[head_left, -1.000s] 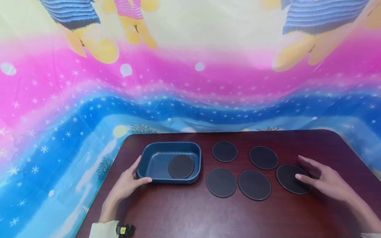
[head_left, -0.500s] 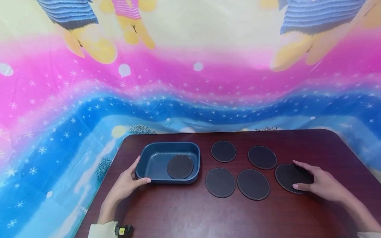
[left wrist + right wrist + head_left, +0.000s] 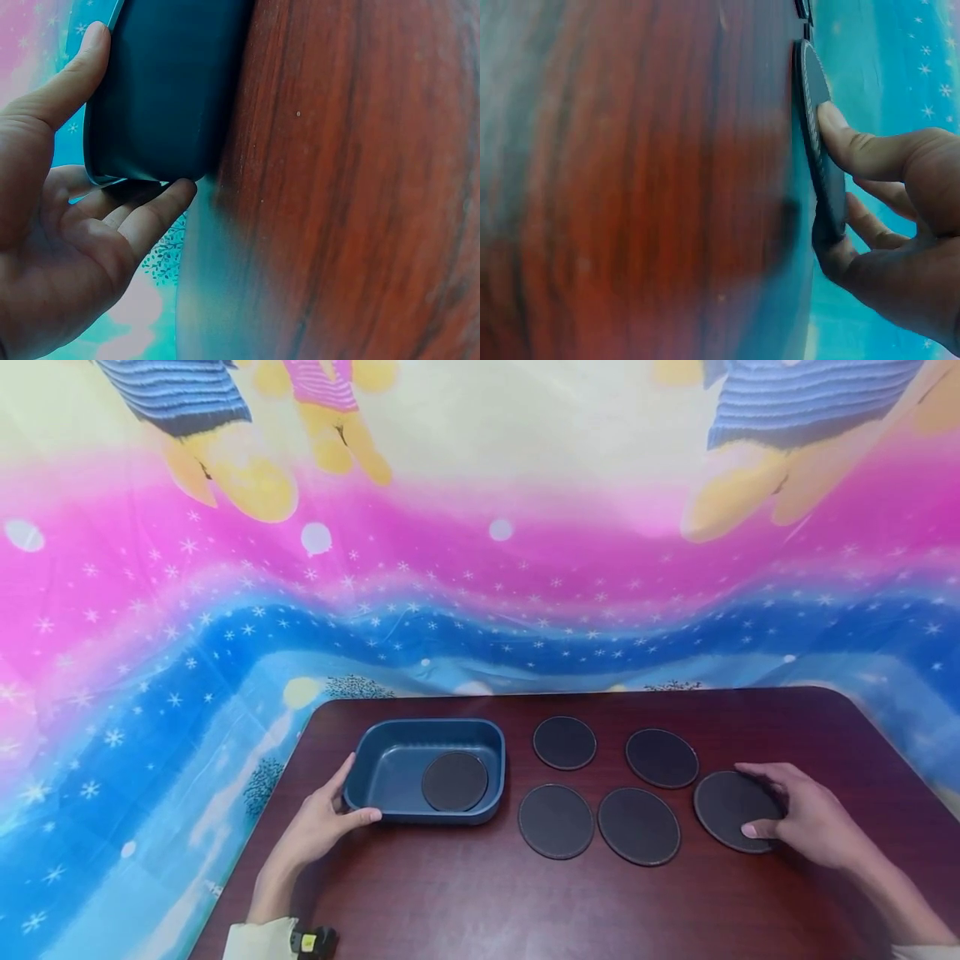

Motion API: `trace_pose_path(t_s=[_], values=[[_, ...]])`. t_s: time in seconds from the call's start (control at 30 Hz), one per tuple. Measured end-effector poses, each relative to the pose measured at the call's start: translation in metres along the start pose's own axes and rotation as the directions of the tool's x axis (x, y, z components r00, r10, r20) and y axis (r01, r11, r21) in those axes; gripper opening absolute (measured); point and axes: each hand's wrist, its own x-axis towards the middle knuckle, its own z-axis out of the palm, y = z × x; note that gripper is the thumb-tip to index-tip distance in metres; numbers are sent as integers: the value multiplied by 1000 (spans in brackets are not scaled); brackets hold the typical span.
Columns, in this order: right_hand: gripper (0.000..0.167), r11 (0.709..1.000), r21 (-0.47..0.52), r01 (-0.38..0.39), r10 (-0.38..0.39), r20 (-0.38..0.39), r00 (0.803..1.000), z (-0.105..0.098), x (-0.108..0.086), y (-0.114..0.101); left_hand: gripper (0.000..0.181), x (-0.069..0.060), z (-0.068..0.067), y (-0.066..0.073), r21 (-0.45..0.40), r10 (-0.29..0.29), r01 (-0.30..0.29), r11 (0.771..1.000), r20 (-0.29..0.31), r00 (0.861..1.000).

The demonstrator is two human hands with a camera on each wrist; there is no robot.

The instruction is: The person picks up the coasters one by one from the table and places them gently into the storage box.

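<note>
A deep blue rectangular container [image 3: 390,817] stands at the table's left, with one round black coaster [image 3: 454,782] lying inside. At its left front corner my left hand [image 3: 318,818] holds it, thumb on the front wall and fingers along the side. My right hand [image 3: 813,818] pinches the rightmost coaster [image 3: 731,810]. In the right wrist view the thumb lies on the top face of this coaster [image 3: 821,142], and fingertips reach its edge and underside. Its near edge looks slightly raised from the table, though the gap is hard to judge.
Between the container and my right hand lie several more black coasters, among them a back left one [image 3: 565,743], a back right one [image 3: 662,758] and a front one [image 3: 557,822]. A patterned cloth [image 3: 487,585] hangs behind the dark wooden table [image 3: 480,902].
My right hand has moved slightly left and closed its thumb and fingers on the rightmost coaster, which now looks a little tilted. The left hand and container stay in place.
</note>
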Motion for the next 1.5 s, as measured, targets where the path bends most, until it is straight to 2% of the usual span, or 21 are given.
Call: trace_pose_path(t_s=[0.07, 0.23, 0.53, 0.73, 0.9, 1.0, 1.2, 1.5], values=[[93, 999, -13, -32, 32, -6, 999, -3, 0, -1, 109, 0, 0, 0, -5, 4, -4, 1000, 0, 1000], [90, 995, -2, -98, 98, 32, 995, -11, -2, -2, 109, 0, 0, -1, -10, 8, -8, 1000, 1, 1000], [75, 996, 28, -90, 89, 27, 996, -14, -7, -4, 109, 1, 0, 0, -8, 4, -4, 1000, 1, 1000], [77, 986, 89, -138, 131, 73, 989, -17, -6, -3, 109, 1, 0, 0, -1, 3, -3, 1000, 3, 1000], [77, 976, 144, -165, 156, 67, 985, -16, -7, -2, 110, 1, 0, 0, 7, 1, -1, 1000, 1, 1000], [79, 966, 174, -192, 178, 92, 980, -17, -7, -2, 109, 1, 0, -1, 6, 3, -3, 1000, -1, 1000], [85, 931, 237, -278, 244, 165, 956, -20, -6, 0, 109, 1, 0, 0, 4, 7, -7, 1000, -5, 1000], [85, 874, 361, -325, 262, 211, 942, -18, -6, -2, 110, 0, 0, 1, 0, -6, 6, 1000, -4, 1000]])
